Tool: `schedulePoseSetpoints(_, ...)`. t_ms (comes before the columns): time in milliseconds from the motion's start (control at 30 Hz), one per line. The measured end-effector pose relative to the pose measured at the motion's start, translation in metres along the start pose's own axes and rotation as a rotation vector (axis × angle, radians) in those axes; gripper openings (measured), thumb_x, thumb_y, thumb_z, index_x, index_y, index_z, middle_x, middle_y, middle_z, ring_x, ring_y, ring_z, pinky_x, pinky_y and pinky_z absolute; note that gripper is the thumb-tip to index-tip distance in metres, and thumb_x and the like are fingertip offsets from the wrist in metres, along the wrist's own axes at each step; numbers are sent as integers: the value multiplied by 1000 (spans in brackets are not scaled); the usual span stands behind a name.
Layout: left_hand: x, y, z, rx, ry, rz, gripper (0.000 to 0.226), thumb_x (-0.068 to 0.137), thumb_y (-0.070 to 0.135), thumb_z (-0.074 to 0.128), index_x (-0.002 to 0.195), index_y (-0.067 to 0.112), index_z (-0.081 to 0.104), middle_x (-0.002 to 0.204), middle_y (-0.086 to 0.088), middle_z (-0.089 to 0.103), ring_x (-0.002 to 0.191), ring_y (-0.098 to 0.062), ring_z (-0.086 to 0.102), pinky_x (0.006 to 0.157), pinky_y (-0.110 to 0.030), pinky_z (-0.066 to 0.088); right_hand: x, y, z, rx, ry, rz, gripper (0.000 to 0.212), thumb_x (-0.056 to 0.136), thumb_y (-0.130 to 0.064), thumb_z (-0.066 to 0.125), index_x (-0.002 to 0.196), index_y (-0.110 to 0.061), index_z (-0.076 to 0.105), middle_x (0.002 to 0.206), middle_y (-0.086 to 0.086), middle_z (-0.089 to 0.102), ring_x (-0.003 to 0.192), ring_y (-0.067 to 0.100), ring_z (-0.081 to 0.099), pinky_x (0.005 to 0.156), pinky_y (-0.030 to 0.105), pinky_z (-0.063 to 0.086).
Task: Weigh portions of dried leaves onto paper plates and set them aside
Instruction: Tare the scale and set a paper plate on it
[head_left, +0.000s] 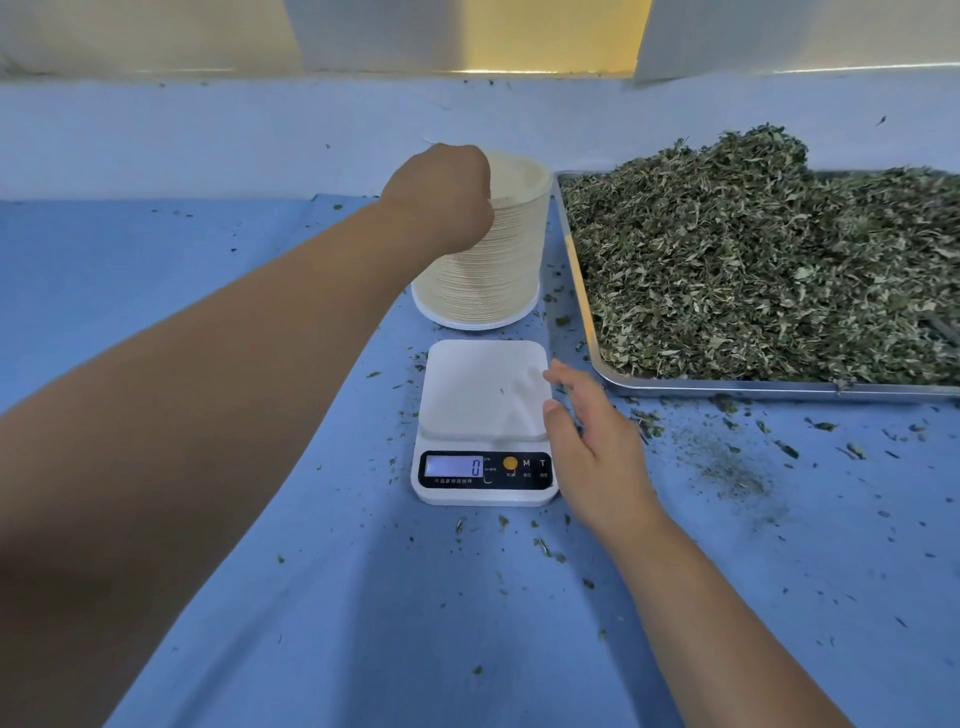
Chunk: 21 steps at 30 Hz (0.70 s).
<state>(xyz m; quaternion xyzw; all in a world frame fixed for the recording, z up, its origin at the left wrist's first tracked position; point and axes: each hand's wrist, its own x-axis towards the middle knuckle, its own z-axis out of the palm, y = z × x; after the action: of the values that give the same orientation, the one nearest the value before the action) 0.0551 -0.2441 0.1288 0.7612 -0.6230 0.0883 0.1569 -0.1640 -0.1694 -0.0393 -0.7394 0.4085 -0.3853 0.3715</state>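
A tall stack of paper plates (498, 260) stands behind a white digital scale (483, 410) whose display reads 0 and whose platform is bare. My left hand (441, 195) reaches over the top left of the stack with fingers curled at its upper rim; the fingertips are hidden, so the grip on the top plate is unclear. My right hand (587, 441) lies beside the scale's right edge, fingers loosely spread, thumb touching the platform's side. A heap of dried green leaves (753, 260) fills a metal tray (727, 387) to the right.
A blue cloth (260, 597) covers the table, strewn with leaf crumbs, thickest right of the scale. A pale wall and window ledge (467, 67) run along the back. The tray's front rim sits close to my right hand.
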Motion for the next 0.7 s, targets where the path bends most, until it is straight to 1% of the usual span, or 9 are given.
schedulePoseSetpoints(100,-1,-4,3,-6,-8,-1,20,94,9,46,95,10,65,102,-13,68,85,-32,59,71,-32,45,0,0,-1,-16,-8,4,33,102,-31,45,134,-38,52,110,18,65,56,18,54,58,29,46)
schedulePoseSetpoints(167,-2,-5,2,-42,-43,11,27,99,19,44,92,5,66,89,-11,65,90,-34,62,67,-33,45,1,-1,0,-21,-3,7,33,103,-30,46,135,-37,52,116,19,63,61,20,57,63,31,47)
schedulePoseSetpoints(233,-4,-5,0,-50,-61,15,34,100,26,46,94,2,69,89,-12,68,90,-33,64,69,-35,49,1,0,0,-13,6,1,34,102,-30,46,135,-36,53,105,11,67,51,13,49,56,31,44)
schedulePoseSetpoints(267,-4,-5,-1,-51,-51,16,32,100,26,48,98,4,71,94,-13,71,91,-32,64,73,-36,51,1,1,0,-4,6,-5,33,102,-30,45,134,-36,53,90,2,69,47,8,43,49,27,41)
schedulePoseSetpoints(333,-3,-7,-2,-91,-28,8,27,98,24,52,101,8,74,99,-11,73,93,-30,64,76,-34,51,1,2,1,4,-3,-12,33,103,-30,44,134,-36,52,60,-14,56,45,5,38,46,18,35)
schedulePoseSetpoints(367,-2,-8,-2,-123,-22,0,26,98,23,53,101,8,75,99,-10,73,94,-29,64,77,-34,51,1,3,1,3,-2,-10,32,103,-30,44,134,-35,52,54,-18,50,45,5,38,46,16,35)
schedulePoseSetpoints(567,-1,-9,-5,-191,27,-18,25,98,21,54,87,9,72,91,-4,71,86,-22,60,70,-29,41,1,1,2,13,-9,-7,32,103,-30,45,133,-37,52,54,-16,49,45,4,38,47,15,35)
schedulePoseSetpoints(633,-3,-8,-5,-148,35,-11,26,100,22,50,93,9,73,93,-7,71,90,-26,62,71,-32,43,1,0,2,16,-6,-13,32,103,-30,45,133,-37,52,53,-12,47,45,6,40,46,17,35)
schedulePoseSetpoints(700,-9,-7,-4,-81,78,17,29,103,22,44,103,8,70,100,-11,70,93,-30,62,73,-34,46,1,-3,2,53,7,-8,30,103,-28,46,131,-37,54,71,-6,63,61,10,59,54,23,44)
